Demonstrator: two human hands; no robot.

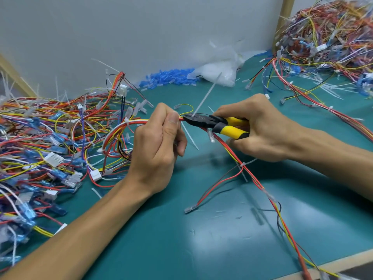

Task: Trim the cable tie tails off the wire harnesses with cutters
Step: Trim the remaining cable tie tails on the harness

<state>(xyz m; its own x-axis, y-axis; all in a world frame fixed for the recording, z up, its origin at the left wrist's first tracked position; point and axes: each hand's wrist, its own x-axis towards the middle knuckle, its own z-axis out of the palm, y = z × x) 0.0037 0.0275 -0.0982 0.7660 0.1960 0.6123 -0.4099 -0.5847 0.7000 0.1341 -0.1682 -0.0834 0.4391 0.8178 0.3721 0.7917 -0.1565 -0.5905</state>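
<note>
My left hand (159,144) grips a wire harness (254,178) of red, orange and yellow wires, thumb on top near the tie. My right hand (260,130) holds yellow-and-black cutters (218,123) by the handles. The black jaws sit at the base of a long white cable tie tail (207,93) that sticks up and to the right from the harness. A second white tail (189,136) points down just below the jaws. Further down the same harness another tie (242,165) has its tail on.
A heap of harnesses with blue and white connectors (46,150) fills the left of the green mat (181,229). Another heap (331,37) lies at the back right. Blue terminal sleeves (167,77) and a clear plastic bag (220,67) lie by the wall.
</note>
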